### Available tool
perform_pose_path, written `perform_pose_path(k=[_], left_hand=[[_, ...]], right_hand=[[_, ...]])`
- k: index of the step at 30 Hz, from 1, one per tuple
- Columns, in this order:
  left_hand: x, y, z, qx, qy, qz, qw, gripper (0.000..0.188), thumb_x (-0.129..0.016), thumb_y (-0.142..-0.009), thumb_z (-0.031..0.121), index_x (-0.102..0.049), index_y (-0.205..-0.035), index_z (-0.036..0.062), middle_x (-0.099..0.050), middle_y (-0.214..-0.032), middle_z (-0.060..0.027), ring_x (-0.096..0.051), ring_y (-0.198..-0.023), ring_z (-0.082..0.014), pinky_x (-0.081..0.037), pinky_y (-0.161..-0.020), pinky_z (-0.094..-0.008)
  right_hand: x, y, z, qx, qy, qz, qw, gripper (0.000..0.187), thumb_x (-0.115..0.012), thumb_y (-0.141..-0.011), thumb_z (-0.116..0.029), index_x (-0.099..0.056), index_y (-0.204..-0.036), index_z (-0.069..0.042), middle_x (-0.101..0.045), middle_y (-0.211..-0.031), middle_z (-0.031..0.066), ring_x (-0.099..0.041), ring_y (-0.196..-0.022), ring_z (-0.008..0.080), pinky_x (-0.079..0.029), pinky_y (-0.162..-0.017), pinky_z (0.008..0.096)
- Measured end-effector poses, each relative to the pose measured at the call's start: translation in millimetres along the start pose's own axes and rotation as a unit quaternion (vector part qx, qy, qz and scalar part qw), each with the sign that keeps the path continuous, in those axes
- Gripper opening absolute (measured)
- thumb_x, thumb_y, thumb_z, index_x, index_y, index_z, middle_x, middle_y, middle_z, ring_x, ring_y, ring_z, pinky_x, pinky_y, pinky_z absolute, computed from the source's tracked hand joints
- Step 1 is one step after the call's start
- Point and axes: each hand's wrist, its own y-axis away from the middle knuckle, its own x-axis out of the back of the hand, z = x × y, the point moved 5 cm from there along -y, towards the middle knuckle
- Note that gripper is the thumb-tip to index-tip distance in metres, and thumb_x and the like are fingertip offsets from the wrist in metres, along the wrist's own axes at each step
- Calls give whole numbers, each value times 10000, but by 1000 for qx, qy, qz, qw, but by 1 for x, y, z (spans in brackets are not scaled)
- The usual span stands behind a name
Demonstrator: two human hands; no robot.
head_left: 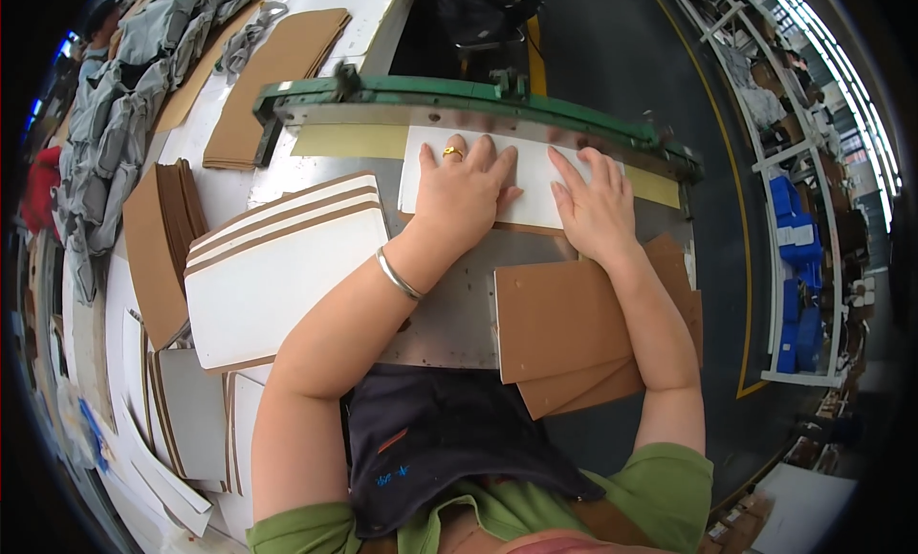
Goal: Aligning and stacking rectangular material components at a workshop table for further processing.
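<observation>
Under the metal blade of a green-framed cutting machine lies a white board with a brown underside edge. My left hand presses flat on the board's left part, fingers spread toward the blade. On its right part rests my right hand, fingers stretched out. Neither hand grips anything. A stack of white boards with brown edges sits left of my left forearm. Brown boards lie fanned out partly beneath my right forearm. The board's far edge is hidden at the blade.
Long brown sheets are piled on the white table at the back left, near grey cloth pieces. More brown boards stand at the left. Beyond a dark aisle floor, a shelf holds blue bins.
</observation>
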Motion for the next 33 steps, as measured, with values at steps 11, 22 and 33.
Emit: perform_pose_path(k=[11, 22, 33], left_hand=[[9, 10, 18, -73, 102, -30, 992, 605, -716, -784, 449, -520, -1289, 179, -510, -1250, -91, -502, -1167, -339, -400, -997, -542], [79, 9, 11, -131, 196, 308, 922, 529, -771, -733, 331, -608, -1206, 160, -464, -1280, -131, -421, -1259, -389, -341, -1073, -556], [21, 23, 23, -58, 26, -145, 987, 523, -567, -903, 483, -488, -1390, 308, -368, -1513, -57, -331, -1364, -447, -300, -972, -738]], right_hand=[[11, -64, -1, 6, -182, -150, 972, 402, -775, -756, -254, -640, -1096, -86, -612, -1033, 97, -583, -1022, 252, -474, -865, 361], [119, -24, 3, -88, -558, 401, 721, 515, -543, -949, -5, -343, -1420, -60, -654, -848, 115, -645, -684, 108, -527, -572, 213], [64, 15, -6, 23, -221, 22, 975, 274, -632, -900, -219, -669, -1164, -156, -650, -1184, 111, -625, -1048, 329, -519, -820, 394]])
